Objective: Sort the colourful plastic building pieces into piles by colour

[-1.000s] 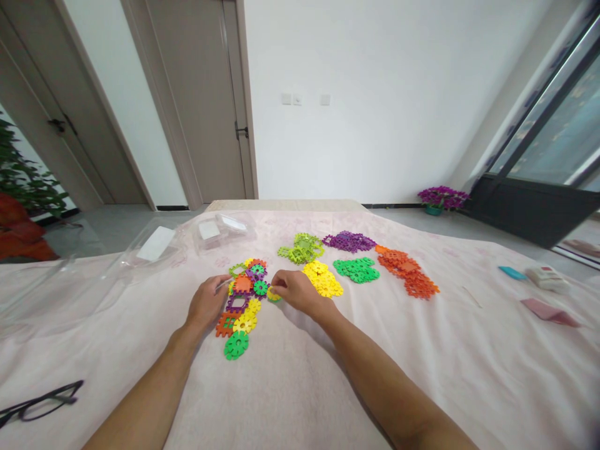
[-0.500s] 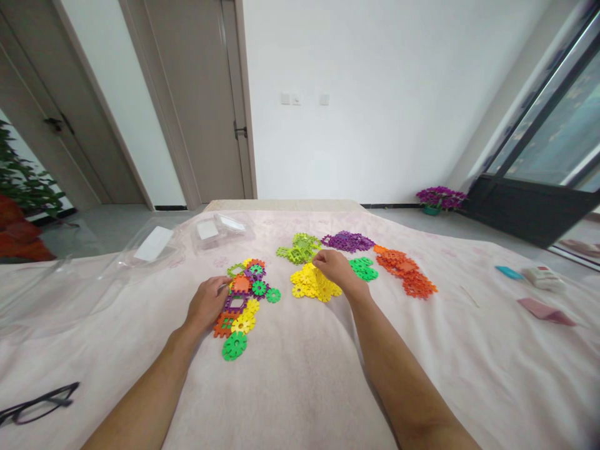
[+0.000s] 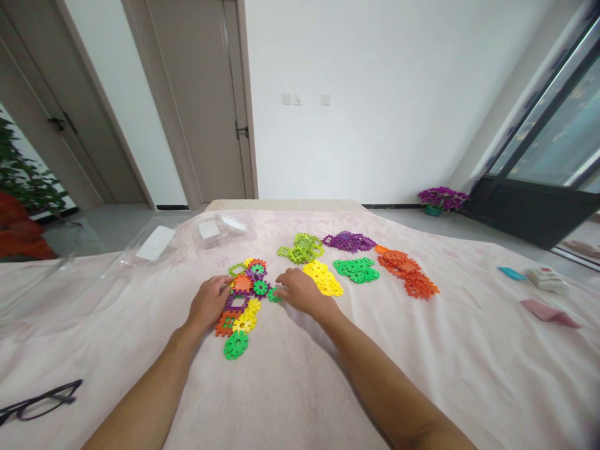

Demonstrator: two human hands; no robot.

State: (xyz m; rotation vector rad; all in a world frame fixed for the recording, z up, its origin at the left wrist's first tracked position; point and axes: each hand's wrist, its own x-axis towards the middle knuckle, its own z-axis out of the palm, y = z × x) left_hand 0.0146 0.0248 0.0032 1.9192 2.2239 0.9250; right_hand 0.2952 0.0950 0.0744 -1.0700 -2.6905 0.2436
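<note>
A mixed pile of flat plastic building pieces [image 3: 238, 302], with green, yellow, purple and orange notched discs and square frames, lies on the cloth left of centre. Against its left edge rests my left hand [image 3: 209, 304], fingers loosely bent and apart, holding nothing that I can see. My right hand [image 3: 302, 290] reaches in from the other side, thumb and fingers apart, right beside a green notched disc [image 3: 273, 295] at the pile's edge. Whether a fingertip touches that disc is unclear. Behind my right hand lies a heap of yellow discs [image 3: 324, 279], partly hidden by it.
Sorted heaps of lime [image 3: 301, 249], purple [image 3: 349, 241], green [image 3: 357, 270] and orange pieces [image 3: 407, 274] lie farther back and right. Clear plastic containers [image 3: 157, 242] stand at the left. Black-framed glasses [image 3: 40, 403] lie front left; a pink cloth [image 3: 549, 312] lies at the right.
My right hand has moved left from above the yellow heap to the mixed pile's right edge, uncovering more of the green heap. My left hand stays in place.
</note>
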